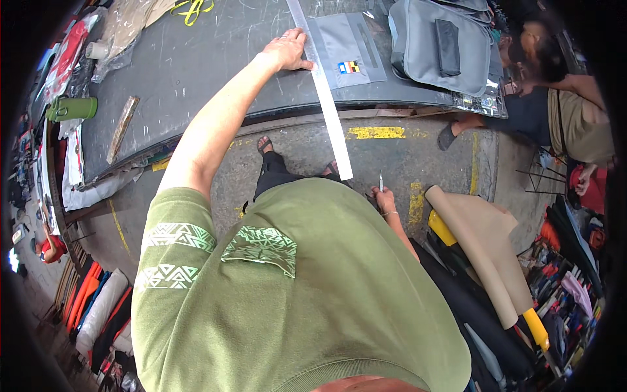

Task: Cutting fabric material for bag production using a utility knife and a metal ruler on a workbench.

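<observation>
While the left hand (287, 51) is lying spread and pressing flat on a long metal ruler (323, 91), a person in a green shirt is standing at a dark, scratched counter (189, 65) in a crowded workshop. The ruler is running from the far edge of the counter, along the left side of a grey fabric panel (345, 49), and is sticking out past the near edge over the concrete floor (405, 157). The right hand (384, 198) is hanging low beside the hip, fingers closed around a thin blade (381, 180) that is pointing upward, well apart from the fabric. A grey bag (444, 46) is sitting just beyond the panel, a green mug (73, 108) and a wooden strip (121, 128) are lying toward the counter's left end, and a tan roll (480, 248) is leaning among dark rolls at the right. Another person is crouching at the far right. Judging from this, a clean cut is depending on the ruler staying pinned along the fabric's edge, with firm weight near the cutting line and fingertips kept clear of the blade's side.
</observation>
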Demonstrator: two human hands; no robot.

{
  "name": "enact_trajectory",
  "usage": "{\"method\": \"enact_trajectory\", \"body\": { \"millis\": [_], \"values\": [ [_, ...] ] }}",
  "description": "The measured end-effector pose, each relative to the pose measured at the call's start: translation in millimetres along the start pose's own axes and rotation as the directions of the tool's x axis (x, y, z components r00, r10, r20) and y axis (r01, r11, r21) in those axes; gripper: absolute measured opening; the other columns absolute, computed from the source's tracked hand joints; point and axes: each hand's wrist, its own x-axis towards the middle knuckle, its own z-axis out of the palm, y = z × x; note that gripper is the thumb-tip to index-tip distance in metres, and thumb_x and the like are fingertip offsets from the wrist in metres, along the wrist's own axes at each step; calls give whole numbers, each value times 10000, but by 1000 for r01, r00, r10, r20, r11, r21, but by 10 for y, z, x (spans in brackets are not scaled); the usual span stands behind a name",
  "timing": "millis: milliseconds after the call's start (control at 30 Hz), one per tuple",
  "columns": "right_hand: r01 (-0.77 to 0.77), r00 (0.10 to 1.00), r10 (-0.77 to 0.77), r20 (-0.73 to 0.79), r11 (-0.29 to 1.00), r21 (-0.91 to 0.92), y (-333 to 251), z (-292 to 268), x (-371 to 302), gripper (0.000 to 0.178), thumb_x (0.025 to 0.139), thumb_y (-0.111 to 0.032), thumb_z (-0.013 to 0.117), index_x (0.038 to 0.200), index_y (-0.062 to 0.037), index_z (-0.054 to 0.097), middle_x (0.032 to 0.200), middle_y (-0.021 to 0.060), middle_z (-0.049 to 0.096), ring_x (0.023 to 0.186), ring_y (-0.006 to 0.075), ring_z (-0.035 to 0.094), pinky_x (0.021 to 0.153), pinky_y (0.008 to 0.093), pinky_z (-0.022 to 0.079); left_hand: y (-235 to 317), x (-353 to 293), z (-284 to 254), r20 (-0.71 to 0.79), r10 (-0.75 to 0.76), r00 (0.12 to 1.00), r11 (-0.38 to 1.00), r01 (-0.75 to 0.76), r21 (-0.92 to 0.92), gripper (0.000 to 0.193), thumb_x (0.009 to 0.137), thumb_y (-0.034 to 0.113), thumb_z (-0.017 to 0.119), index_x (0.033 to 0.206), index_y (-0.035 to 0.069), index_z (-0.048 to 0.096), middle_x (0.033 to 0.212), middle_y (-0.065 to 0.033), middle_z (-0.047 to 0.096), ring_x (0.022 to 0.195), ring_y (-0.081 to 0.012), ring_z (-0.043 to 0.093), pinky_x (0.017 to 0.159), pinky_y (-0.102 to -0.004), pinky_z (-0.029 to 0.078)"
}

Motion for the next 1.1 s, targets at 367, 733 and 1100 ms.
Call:
{"method": "enact_trajectory", "body": {
  "millis": [367,733,1100],
  "values": [
    [193,974,-149,-170,940,281,-1179,216,-322,225,979,-272,700,1103,-85,691,848,37,734,658,102,651,567,256,493,63,57,35,134,2,991,1000,0,-17,1019,888,573,731,1554,-77,316,1660,-277,233,1545,-446,236,1235,-496,316],
    [502,813,-466,-349,865,15,-2670,414,-873,388,948,-403,736,864,-28,682,701,29,657,670,103,602,633,298,480,2,-11,156,-19,69,997,988,-71,-137,1012,897,570,708,1542,-111,326,1625,-309,264,1547,-440,201,1240,-542,248],
    [397,915,-375,-151,902,169,-3265,800,-1009,357,926,-388,769,945,-32,755,694,42,688,637,114,608,621,293,493,-119,-88,239,-122,86,989,984,-103,-145,1040,867,631,716,1515,-96,352,1627,-309,273,1538,-441,255,1254,-523,280]
  ]
}}
